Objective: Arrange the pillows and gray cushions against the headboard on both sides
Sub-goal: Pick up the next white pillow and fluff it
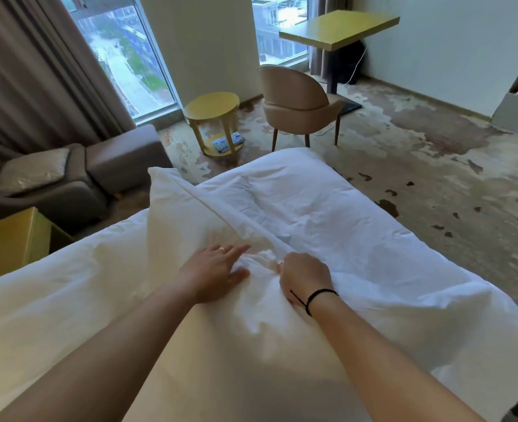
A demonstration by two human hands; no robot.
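I have both hands on a white pillow that lies across the white bed in front of me. My left hand rests flat on the pillow with the fingers spread wide and pointing toward the right, a ring on 1 finger. My right hand is closed into a fist, bunching the pillow's fabric near its long seam; a black cord bracelet sits on that wrist. The pillow's far corner rises toward the left edge of the bed. A gray cushion lies on the gray armchair well off to the left, beside a brown curtain. Past the foot of the bed stand a round yellow side table, a beige chair and a yellow bench by the window.
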